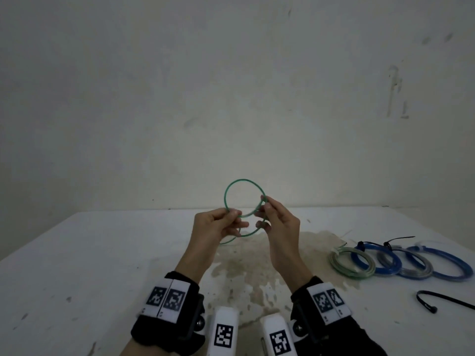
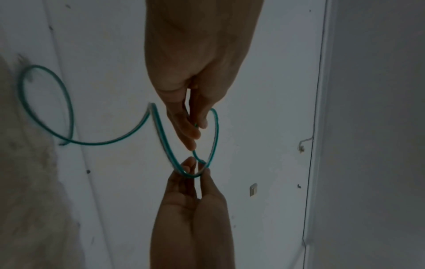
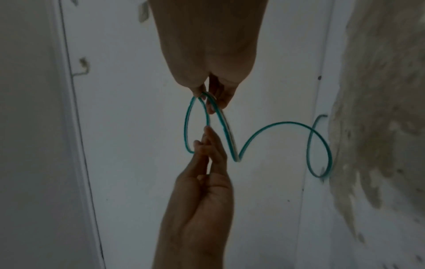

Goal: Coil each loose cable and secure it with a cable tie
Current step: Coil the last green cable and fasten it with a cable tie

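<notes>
A thin green cable (image 1: 243, 180) is held up over the white table (image 1: 77, 253) in a round loop. My left hand (image 1: 235, 214) pinches the loop's lower left side between thumb and fingers. My right hand (image 1: 264, 202) pinches its right side, where the strands cross. A second turn hangs under the hands. In the left wrist view the left hand (image 2: 195, 127) holds the cable (image 2: 216, 131) near its end, and the right hand (image 2: 195, 169) grips the bend. The right wrist view shows the right hand (image 3: 205, 98) on the bend, and the cable's tail (image 3: 285, 122) curling down to the table.
Several tied coils lie in a row at the right: a pale green one (image 1: 350, 263), blue ones (image 1: 444, 265) and a grey one (image 1: 416, 268). A loose black cable tie (image 1: 442, 300) lies nearer the front right. A brownish stain (image 1: 246, 263) marks the table under the hands.
</notes>
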